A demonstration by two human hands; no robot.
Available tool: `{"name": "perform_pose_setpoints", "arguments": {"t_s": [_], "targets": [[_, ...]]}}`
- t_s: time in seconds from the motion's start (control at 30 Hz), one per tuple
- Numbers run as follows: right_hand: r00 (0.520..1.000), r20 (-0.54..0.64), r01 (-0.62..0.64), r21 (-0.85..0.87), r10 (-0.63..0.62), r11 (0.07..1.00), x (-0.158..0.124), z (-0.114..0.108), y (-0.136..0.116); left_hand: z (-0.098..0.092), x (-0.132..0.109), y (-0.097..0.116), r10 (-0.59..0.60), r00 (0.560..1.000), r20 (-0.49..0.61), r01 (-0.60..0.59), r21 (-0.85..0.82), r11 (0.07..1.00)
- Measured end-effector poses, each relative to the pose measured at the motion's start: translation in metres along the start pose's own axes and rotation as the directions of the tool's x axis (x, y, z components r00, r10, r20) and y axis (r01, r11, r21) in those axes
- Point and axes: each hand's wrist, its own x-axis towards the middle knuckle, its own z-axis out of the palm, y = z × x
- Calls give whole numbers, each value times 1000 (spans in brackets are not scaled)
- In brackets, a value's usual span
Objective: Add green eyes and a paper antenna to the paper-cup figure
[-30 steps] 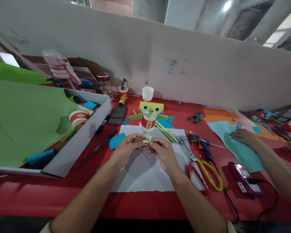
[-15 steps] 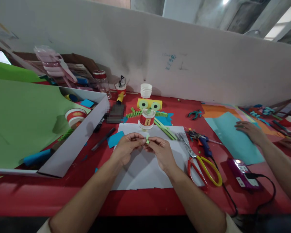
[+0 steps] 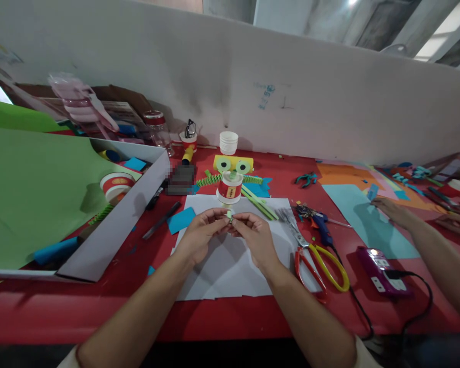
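Note:
My left hand (image 3: 204,231) and my right hand (image 3: 253,236) meet over white paper (image 3: 230,278), their fingertips pinched on a small folded light-green paper strip (image 3: 229,215). Just beyond stands a red and white paper cup (image 3: 230,190) with pleated green paper arms (image 3: 210,180). Behind it is a yellow paper roll (image 3: 233,163) bearing two round paper eyes. Green paper strips (image 3: 261,203) lie to the cup's right. Scissors with one red and one yellow handle (image 3: 329,266) rest at the paper's right edge. A blue paper piece (image 3: 181,220) lies left of my left hand.
On the left is a white box (image 3: 117,230) with green card, a cup and a blue roll. To the right are a blue glue gun (image 3: 324,230), teal pliers (image 3: 305,179) and a purple corded device (image 3: 385,273). Another person's hand (image 3: 393,210) is over light-blue paper (image 3: 352,217).
The green strip has turned slightly between my fingertips, and both hands stay together over the paper. On the right, the other person's hand has shifted and now holds a small blue piece.

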Motion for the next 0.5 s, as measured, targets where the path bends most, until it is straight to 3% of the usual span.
{"name": "perform_pose_setpoints", "arguments": {"t_s": [0.2,0.5], "targets": [[1000,-5,14,-38,-14,999,-1,0,-1,-1,1,-2,-18,999,37,19,-41,999],[999,33,24,-45,-22,999,0,0,-1,-3,4,1,-152,988,-1,150,-149,977]]}}
